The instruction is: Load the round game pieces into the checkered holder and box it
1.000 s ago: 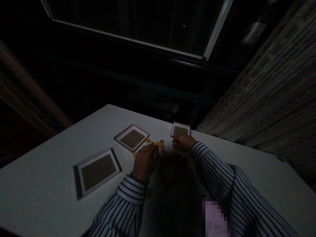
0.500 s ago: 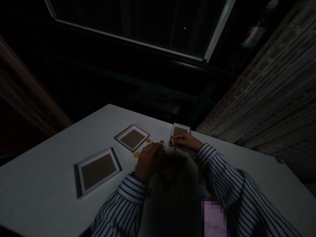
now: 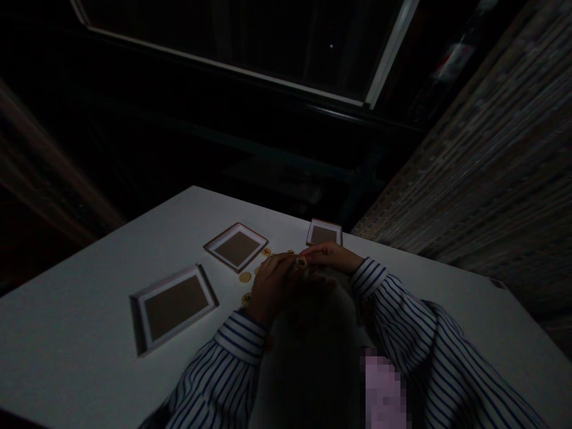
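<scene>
My right hand (image 3: 333, 256) is closed with a round Chinese chess piece (image 3: 301, 262) at its fingertips, its dark marking facing up. Beside it, close to the fingertips, is my left hand (image 3: 273, 283), its fingers bent together; shadow hides their tips and anything in them. Several more pieces lie around the left hand: one with a red mark (image 3: 266, 252), a plain yellowish disc (image 3: 245, 277) and one with a dark mark (image 3: 246, 299) by the wrist. Below the hands, deep shadow makes other round pieces hard to make out.
Three shallow trays with brown bottoms lie on the white table (image 3: 89, 298): a large tray (image 3: 138, 333) at left, a middle tray (image 3: 210, 245), and a small tray (image 3: 325, 223) behind my right hand. A bottle (image 3: 453, 62) stands beyond, near a hanging curtain (image 3: 482, 155).
My right hand has moved left with the chess piece, from in front of the small tray to beside my left hand. The view has shifted slightly.
</scene>
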The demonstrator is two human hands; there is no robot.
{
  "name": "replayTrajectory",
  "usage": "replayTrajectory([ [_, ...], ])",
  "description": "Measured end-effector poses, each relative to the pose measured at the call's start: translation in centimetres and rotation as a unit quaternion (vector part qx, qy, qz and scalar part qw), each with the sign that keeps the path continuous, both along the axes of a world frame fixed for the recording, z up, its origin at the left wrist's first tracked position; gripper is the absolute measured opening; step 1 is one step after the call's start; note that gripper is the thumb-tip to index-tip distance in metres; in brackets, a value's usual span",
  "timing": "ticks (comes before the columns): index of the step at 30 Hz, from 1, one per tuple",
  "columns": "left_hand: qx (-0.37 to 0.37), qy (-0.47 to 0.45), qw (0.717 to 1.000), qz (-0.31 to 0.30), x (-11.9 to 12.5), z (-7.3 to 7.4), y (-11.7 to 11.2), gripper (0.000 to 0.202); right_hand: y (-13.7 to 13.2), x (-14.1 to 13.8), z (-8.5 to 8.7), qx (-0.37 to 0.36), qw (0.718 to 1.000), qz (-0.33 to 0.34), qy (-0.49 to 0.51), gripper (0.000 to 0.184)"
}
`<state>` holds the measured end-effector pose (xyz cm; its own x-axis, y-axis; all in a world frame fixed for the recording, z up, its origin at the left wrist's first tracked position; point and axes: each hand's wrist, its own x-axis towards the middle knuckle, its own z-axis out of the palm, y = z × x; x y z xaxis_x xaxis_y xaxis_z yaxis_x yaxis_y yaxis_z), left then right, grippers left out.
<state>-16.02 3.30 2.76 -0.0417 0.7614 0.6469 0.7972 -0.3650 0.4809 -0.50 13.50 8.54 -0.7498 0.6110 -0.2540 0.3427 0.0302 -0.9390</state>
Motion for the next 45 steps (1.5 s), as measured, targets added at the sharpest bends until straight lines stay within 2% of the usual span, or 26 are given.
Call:
replayTrajectory([
  [5,-0.004,-0.008,1.0,0.007,0.2,0.1,0.0,0.023,-0.4,-0.3,0.5,-0.009,1.0,-0.002,0.006,0.035],
  [12,-0.022,-0.013,1.0,-0.002,0.0,0.0,-0.1,0.025,-0.7,-0.5,0.1,-0.053,0.998,-0.011,0.021,0.033],
  [15,-0.034,-0.012,0.999,0.005,-0.5,0.2,-0.2,0.026,-0.5,-0.5,0.0,-0.023,0.999,-0.021,0.013,0.028],
  [19,-0.034,-0.033,0.996,0.076,-1.7,0.7,-0.3,0.028,0.1,-0.2,-0.1,0.031,0.998,-0.043,0.025,0.028],
  [23,-0.042,-0.061,0.989,0.131,-2.8,1.2,-0.5,0.026,0.7,0.1,-0.1,0.05,0.996,-0.078,0.018,0.026],
  [30,-0.044,-0.109,0.978,0.17,-4.4,1.3,-0.7,0.029,1.2,0.5,-0.6,0.089,0.992,-0.085,0.014,0.029],
  [34,-0.061,-0.154,0.969,0.183,-5.1,0.7,-0.7,0.031,1.2,0.3,-0.9,0.125,0.988,-0.079,-0.041,0.03],
  [37,-0.068,-0.178,0.963,0.188,-5.3,0.4,-0.7,0.033,1.3,0.1,-1.3,0.193,0.973,-0.073,-0.104,0.027],
  [41,-0.074,-0.207,0.957,0.189,-5.3,0.2,-0.7,0.034,1.2,0.0,-1.8,0.327,0.926,-0.039,-0.184,0.025],
  [45,-0.078,-0.219,0.956,0.179,-5.2,0.1,-0.6,0.034,0.8,-0.2,-1.6,0.4,0.88,-0.001,-0.255,0.026],
])
